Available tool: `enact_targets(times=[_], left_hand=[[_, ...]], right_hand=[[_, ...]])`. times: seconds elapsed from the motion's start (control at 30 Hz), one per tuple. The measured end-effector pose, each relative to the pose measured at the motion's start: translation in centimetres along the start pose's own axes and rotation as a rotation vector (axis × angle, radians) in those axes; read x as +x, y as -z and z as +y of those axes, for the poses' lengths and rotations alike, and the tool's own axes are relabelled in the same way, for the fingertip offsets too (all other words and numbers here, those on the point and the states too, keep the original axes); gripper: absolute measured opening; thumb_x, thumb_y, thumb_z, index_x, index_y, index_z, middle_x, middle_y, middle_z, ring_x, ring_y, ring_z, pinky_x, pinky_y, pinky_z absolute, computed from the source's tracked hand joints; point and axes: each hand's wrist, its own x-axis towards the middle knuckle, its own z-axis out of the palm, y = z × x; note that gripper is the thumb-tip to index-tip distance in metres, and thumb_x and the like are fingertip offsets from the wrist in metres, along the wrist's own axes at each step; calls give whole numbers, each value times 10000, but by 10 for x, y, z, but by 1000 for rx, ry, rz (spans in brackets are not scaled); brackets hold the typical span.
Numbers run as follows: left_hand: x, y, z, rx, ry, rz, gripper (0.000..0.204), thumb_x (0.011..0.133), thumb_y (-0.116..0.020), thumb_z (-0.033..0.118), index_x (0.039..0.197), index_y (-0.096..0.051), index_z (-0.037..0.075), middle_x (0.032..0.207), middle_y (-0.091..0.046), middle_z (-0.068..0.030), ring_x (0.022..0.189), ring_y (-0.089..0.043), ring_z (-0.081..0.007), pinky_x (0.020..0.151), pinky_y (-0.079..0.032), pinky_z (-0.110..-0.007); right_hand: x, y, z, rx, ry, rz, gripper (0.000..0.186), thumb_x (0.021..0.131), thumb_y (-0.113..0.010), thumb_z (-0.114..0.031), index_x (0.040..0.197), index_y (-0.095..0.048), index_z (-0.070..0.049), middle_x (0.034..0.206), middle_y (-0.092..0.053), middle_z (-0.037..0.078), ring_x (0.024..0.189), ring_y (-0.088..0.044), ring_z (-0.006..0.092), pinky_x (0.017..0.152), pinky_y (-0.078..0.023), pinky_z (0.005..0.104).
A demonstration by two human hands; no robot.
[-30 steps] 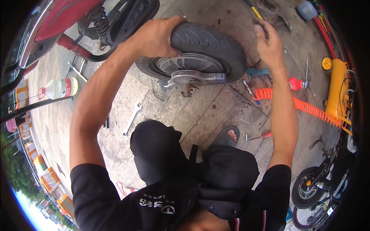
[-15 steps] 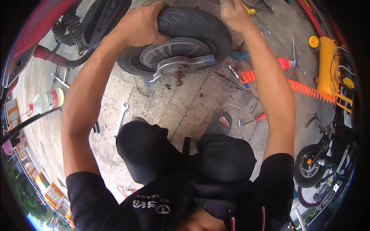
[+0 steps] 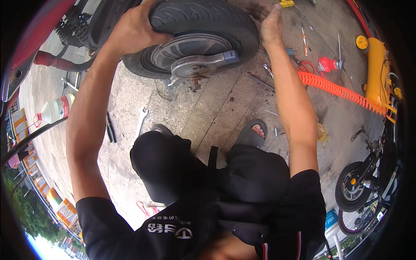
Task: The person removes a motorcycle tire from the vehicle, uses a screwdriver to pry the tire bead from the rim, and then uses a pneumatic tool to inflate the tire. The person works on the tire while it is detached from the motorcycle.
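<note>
A scooter wheel with a black treaded tyre stands tilted in front of me. Its grey hub has a brake plate with a lever arm, and a rusty axle sticks out toward me. My left hand is wrapped over the tyre's left side, thumb on the near sidewall. Beside the tyre's right edge is my right hand, fingers stretched toward the rubber and holding nothing I can see; whether they touch it I cannot tell.
On the paving lie a wrench, black-handled pliers and a screwdriver. An orange coiled air hose runs to a yellow tank at right. A red bottle and a clear jug stand about. Part of a red scooter is at upper left.
The wheel and my left hand have shifted slightly left. My right hand has gone from a closed fist to stretched fingers. My view has moved a little.
</note>
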Motion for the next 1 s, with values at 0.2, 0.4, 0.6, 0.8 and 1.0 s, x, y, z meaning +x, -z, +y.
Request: enact_targets(times=[0.2,0.4,0.6,0.8,1.0], left_hand=[[-5,-6,9,-102,-57,16,814,577,-895,323,1248,-579,-15,1101,-689,-239,1063,-670,-381,923,-527,-443],[-54,-30,-46,-416,-69,178,1031,595,-974,295,1431,-458,-18,1279,-647,-209,1253,-601,-326,1115,-427,-414],[-86,-86,-58,-625,261,235,920,573,-978,396,1279,-586,-44,1100,-721,-209,1060,-711,-294,944,-556,-379],[-70,-51,-24,-278,107,211,849,598,-966,321,1289,-599,-11,1111,-730,-188,1030,-724,-299,932,-557,-372],[-45,-47,3,-283,135,183,814,574,-943,288,1248,-591,0,1063,-723,-200,998,-724,-319,900,-556,-391]], right_hand=[[-27,-34,-70,-569,387,-338,806,1061,-228,-617,1069,-699,37,956,-732,153,903,-699,267,853,-532,386],[-26,-16,-62,-766,578,-464,722,1058,-321,-590,1247,-626,36,976,-680,107,937,-620,161,865,-464,306],[-21,21,-62,-926,418,-373,654,1029,-455,-548,1222,-644,47,1046,-712,124,1006,-636,177,917,-471,301],[-27,53,-19,-420,395,-309,587,1050,-458,-463,1197,-651,72,1091,-711,124,1035,-644,203,946,-477,310],[-9,19,-121,-525,262,-352,678,1068,-335,-519,1312,-565,71,1262,-649,155,1169,-599,249,1041,-444,365]])
